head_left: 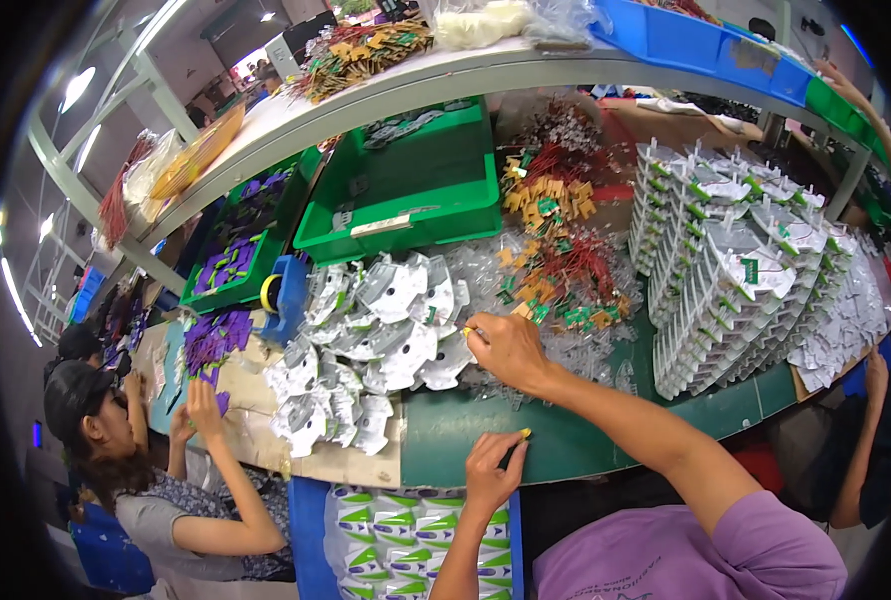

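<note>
My right hand (pixel 511 350) reaches forward over the right edge of a heap of white and grey curved plastic shells (pixel 396 345). Its fingers are curled together, and what they hold, if anything, is hidden. A yellow tip shows at one finger. Lower down, my left hand (pixel 492 472) hovers at the front edge of the green work mat (pixel 576 440). Its thumb and forefinger are apart, nothing visible lies between them, and a yellow tip covers the forefinger's end. Just beyond my right hand lie small circuit boards with red wires (pixel 576 265) and clear plastic pieces.
Tall stacks of white shells (pixel 726 270) stand at the right. Green bins (pixel 406 235) and a blue tape dispenser (pixel 284 300) are behind the heap. A blue crate (pixel 311 530) of white-and-green parts sits below the bench edge. A co-worker (pixel 176 490) handles purple parts at the left. An overhead shelf (pixel 416 90) spans the back.
</note>
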Motion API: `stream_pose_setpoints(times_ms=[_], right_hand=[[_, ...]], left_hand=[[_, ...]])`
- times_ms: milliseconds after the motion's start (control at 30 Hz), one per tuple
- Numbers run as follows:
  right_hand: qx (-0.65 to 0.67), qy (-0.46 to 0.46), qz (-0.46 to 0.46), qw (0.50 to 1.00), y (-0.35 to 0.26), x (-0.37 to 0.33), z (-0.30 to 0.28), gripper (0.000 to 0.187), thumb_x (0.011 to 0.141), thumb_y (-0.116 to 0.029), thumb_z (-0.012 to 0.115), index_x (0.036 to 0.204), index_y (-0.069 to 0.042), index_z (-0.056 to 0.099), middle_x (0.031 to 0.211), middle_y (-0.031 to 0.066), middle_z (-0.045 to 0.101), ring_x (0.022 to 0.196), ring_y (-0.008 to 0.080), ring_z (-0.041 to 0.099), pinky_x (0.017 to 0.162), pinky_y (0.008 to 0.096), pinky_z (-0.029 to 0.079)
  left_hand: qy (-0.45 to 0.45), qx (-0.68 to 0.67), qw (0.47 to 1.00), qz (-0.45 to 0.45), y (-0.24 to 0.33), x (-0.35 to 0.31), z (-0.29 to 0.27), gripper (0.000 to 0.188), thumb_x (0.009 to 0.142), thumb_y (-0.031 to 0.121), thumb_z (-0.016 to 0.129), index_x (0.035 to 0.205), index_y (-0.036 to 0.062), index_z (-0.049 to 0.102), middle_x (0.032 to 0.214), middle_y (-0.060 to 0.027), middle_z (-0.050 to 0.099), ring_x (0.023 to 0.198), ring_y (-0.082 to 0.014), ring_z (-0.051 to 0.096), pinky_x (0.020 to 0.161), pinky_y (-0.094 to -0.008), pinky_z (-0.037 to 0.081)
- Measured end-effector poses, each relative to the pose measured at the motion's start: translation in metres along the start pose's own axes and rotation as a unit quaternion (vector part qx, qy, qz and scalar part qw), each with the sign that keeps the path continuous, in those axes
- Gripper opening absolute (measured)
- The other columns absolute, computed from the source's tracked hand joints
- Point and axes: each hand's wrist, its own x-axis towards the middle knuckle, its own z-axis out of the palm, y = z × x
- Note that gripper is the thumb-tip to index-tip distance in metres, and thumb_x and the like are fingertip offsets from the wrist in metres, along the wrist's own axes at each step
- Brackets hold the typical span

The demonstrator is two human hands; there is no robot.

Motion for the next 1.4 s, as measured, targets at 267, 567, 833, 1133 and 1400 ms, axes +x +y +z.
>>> stream_pose_setpoints(times_ms=[267,567,833,1133,1400], right_hand=[[0.202,0.019,-0.089,0.975,-0.029,-0.058,-0.089,0.014,0.085,0.001,0.062,0.097,0.002,0.069,0.091,0.0138,0.071,0.080,0.0185,0.071,0.066,0.0325,0.056],[0.590,-0.187,0.347,0.705,-0.007,-0.121,-0.151,0.017,0.092,-0.001,0.045,0.108,-0.005,0.041,0.069,0.0056,0.050,0.051,0.0100,0.044,0.040,0.0253,0.037],[0.548,-0.250,0.325,0.729,-0.005,-0.145,-0.176,0.017,0.091,-0.002,0.045,0.107,-0.004,0.043,0.069,0.0030,0.050,0.051,0.0078,0.042,0.043,0.0234,0.037],[0.218,-0.136,0.042,0.965,-0.014,-0.152,-0.165,0.016,0.084,0.004,0.064,0.101,0.003,0.063,0.089,0.0089,0.066,0.070,0.0134,0.065,0.056,0.0279,0.052],[0.071,-0.082,-0.106,0.988,-0.013,-0.146,-0.151,0.023,0.077,0.005,0.070,0.099,0.001,0.064,0.085,0.0120,0.064,0.068,0.0257,0.066,0.056,0.0347,0.053]], left_hand=[[-0.012,0.016,1.000,-0.021,0.005,0.003,-0.002,0.010,0.080,0.000,0.072,0.090,-0.0007,0.071,0.086,-0.0133,0.071,0.076,-0.0294,0.066,0.070,-0.0359,0.052],[0.012,-0.320,0.917,-0.236,0.045,0.017,0.007,0.028,0.096,0.006,0.062,0.123,-0.0028,0.060,0.107,-0.0107,0.066,0.093,-0.0146,0.065,0.085,-0.0292,0.052],[-0.079,-0.376,0.900,-0.208,0.084,0.023,0.017,0.022,0.095,0.004,0.064,0.117,-0.0030,0.064,0.110,-0.0075,0.062,0.097,-0.0119,0.061,0.086,-0.0260,0.050],[0.009,-0.406,0.878,-0.252,0.095,0.011,0.023,0.016,0.088,-0.004,0.070,0.103,-0.0030,0.067,0.097,-0.0061,0.070,0.087,-0.0093,0.066,0.078,-0.0216,0.053],[0.052,-0.373,0.894,-0.242,0.092,0.004,0.030,0.016,0.088,-0.003,0.071,0.103,-0.0021,0.068,0.093,-0.0043,0.069,0.083,-0.0069,0.063,0.073,-0.0202,0.051]])
